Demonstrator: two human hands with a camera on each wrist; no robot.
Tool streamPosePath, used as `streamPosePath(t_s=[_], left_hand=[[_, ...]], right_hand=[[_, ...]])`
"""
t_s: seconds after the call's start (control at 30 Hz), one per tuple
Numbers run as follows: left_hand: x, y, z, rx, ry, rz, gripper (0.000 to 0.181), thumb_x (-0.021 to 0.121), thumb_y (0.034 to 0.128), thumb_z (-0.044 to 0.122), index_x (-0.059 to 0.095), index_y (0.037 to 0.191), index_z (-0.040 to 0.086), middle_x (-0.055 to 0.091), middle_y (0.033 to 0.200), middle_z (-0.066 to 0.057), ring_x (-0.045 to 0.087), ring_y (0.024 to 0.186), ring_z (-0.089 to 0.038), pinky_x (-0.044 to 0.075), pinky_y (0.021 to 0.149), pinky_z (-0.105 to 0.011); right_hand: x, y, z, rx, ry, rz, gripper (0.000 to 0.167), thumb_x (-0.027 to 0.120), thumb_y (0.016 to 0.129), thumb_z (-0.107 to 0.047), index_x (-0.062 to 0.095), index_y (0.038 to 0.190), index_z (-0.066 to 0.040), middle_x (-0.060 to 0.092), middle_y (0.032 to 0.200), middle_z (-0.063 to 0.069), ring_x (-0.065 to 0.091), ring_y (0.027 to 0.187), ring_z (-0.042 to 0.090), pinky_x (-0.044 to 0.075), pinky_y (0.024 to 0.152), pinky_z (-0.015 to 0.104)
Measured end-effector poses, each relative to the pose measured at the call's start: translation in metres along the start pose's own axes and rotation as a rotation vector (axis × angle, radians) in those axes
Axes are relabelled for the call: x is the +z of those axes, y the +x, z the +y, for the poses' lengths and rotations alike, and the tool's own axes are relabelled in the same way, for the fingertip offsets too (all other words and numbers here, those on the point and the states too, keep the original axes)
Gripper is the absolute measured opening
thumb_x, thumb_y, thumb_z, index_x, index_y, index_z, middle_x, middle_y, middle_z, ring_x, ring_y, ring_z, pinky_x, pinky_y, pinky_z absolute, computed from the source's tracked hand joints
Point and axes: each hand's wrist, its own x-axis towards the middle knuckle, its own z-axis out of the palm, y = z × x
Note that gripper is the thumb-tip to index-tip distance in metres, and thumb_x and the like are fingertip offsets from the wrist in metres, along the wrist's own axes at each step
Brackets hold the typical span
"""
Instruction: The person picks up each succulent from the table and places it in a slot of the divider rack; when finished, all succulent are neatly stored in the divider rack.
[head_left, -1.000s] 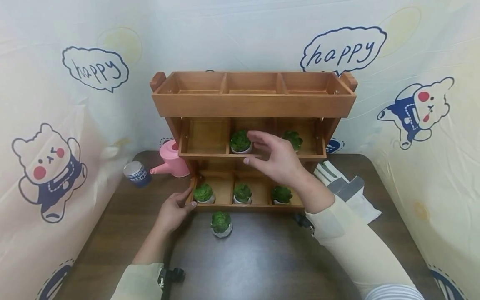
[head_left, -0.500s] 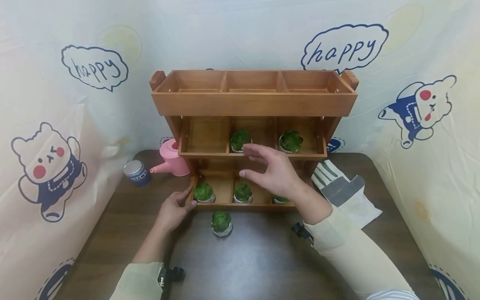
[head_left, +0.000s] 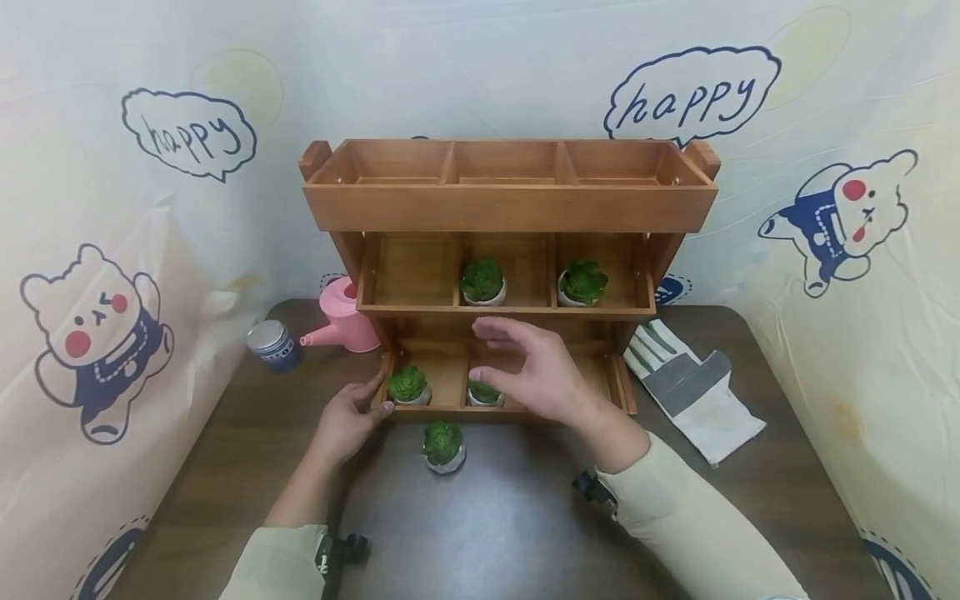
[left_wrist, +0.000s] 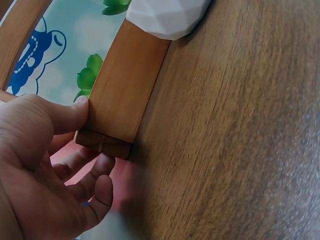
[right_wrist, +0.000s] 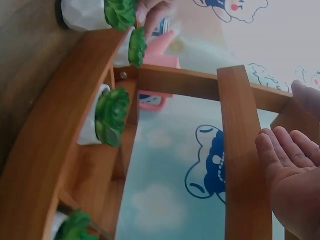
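Observation:
A three-tier wooden plant shelf [head_left: 510,208] stands on the table. My left hand [head_left: 347,429] grips its lower left corner, thumb on the front board [left_wrist: 125,85] and fingers at the end. My right hand [head_left: 536,371], fingers extended and thumb apart, hovers before the bottom tier, holding nothing. Potted succulents fill the middle tier's centre [head_left: 483,282] and right [head_left: 582,283] compartments. In the bottom tier, one succulent [head_left: 408,386] sits left and another [head_left: 483,393], partly covered by my hand, sits centre. A third succulent [right_wrist: 75,227] shows in the right wrist view. Another potted succulent [head_left: 443,447] stands on the table.
A pink watering can [head_left: 347,318] and a blue-and-white tin [head_left: 275,347] stand left of the shelf. White-and-grey gloves [head_left: 697,387] lie at its right. A printed cloth [head_left: 480,75] hangs behind and at both sides.
My right hand has moved down and slightly left, from the middle tier to the bottom tier, uncovering the middle tier's right succulent. The left hand stays at the corner.

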Motion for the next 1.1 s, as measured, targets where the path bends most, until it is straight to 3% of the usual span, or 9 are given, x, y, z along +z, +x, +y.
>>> streamPosePath(t_s=[0.37,0.57,0.87,1.1], left_hand=[[0.001,-0.002,0.001,0.007,0.006,0.016,0.066,0.075,0.0964,0.031,0.049,0.156,0.022,0.057,0.137,-0.018,0.055,0.121,-0.039,0.045,0.104,-0.062],[0.000,-0.003,0.002,0.010,0.006,0.023,0.066,0.075,0.0964,0.030,0.049,0.156,0.021,0.057,0.138,-0.019,0.054,0.122,-0.040,0.043,0.105,-0.063],[0.001,-0.003,0.003,0.004,0.011,0.023,0.066,0.075,0.0963,0.032,0.049,0.156,0.022,0.058,0.136,-0.018,0.055,0.122,-0.040,0.044,0.104,-0.064],[0.001,-0.002,0.003,0.004,0.017,0.020,0.067,0.075,0.0963,0.033,0.048,0.156,0.021,0.058,0.136,-0.018,0.055,0.123,-0.041,0.044,0.104,-0.064]], right_hand=[[0.020,-0.011,0.014,0.001,0.035,-0.049,0.061,0.088,0.086,-0.017,0.062,0.139,-0.006,0.069,0.134,0.006,0.068,0.117,0.017,0.054,0.102,0.035],[0.032,-0.017,0.025,0.034,0.000,-0.092,0.062,0.088,0.086,-0.023,0.061,0.140,-0.009,0.069,0.135,0.003,0.069,0.116,0.016,0.055,0.100,0.037],[0.047,-0.025,0.038,0.081,0.115,-0.170,0.062,0.087,0.087,-0.018,0.060,0.141,-0.009,0.067,0.137,0.009,0.067,0.120,0.035,0.056,0.097,0.046],[0.057,-0.029,0.042,0.154,0.058,-0.302,0.068,0.086,0.088,-0.027,0.056,0.147,-0.011,0.065,0.140,0.004,0.063,0.127,0.022,0.049,0.108,0.041]])
